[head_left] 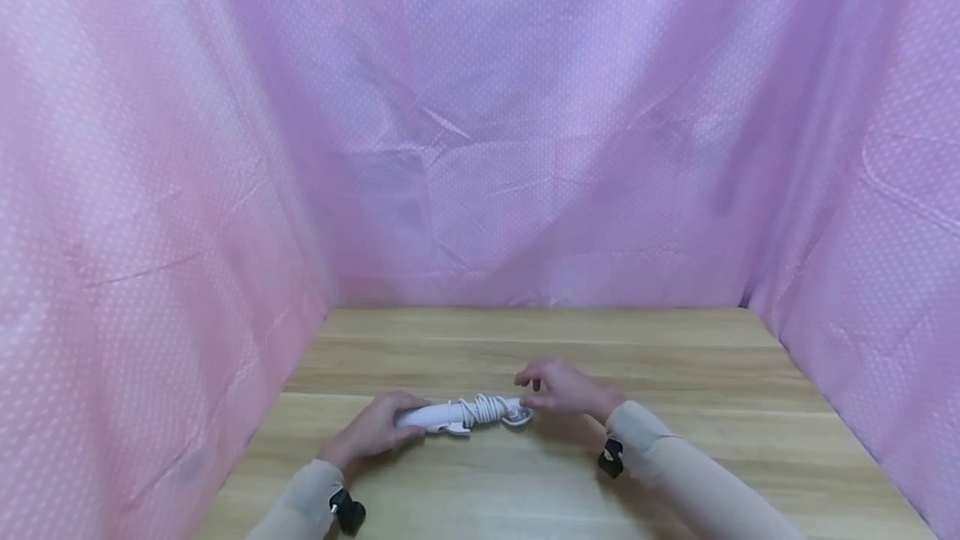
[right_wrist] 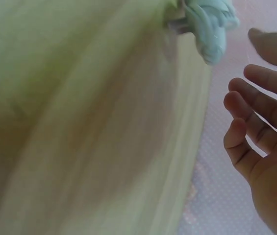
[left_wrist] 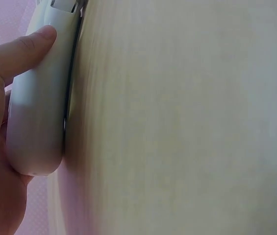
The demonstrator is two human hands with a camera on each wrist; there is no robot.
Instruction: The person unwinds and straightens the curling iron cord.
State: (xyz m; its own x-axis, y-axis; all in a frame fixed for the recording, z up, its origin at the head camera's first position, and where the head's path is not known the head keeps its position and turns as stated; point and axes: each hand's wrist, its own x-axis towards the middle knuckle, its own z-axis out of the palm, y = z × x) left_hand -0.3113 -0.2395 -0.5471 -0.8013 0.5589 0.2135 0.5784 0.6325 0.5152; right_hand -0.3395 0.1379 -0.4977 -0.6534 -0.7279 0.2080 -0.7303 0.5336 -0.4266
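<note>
A long, rounded white handheld appliance (head_left: 435, 416) lies across the wooden table, its own white cord (head_left: 486, 409) wound in several turns round its right part. My left hand (head_left: 384, 425) grips the smooth left end; in the left wrist view the thumb (left_wrist: 28, 49) lies across the white body (left_wrist: 37, 112), and the other fingers are mostly hidden behind it. Just off the corded end is my right hand (head_left: 566, 390), holding nothing, its fingers spread and slightly bent. The right wrist view shows a metal plug prong (right_wrist: 179, 26) beside the bunched cord (right_wrist: 209, 29).
The wood-grain table (head_left: 525, 490) reaches back to a pink dotted cloth (head_left: 510, 148), which hangs at the rear and along both sides. A small black device (head_left: 347, 512) is strapped at the left wrist, and another black device (head_left: 611, 458) at the right.
</note>
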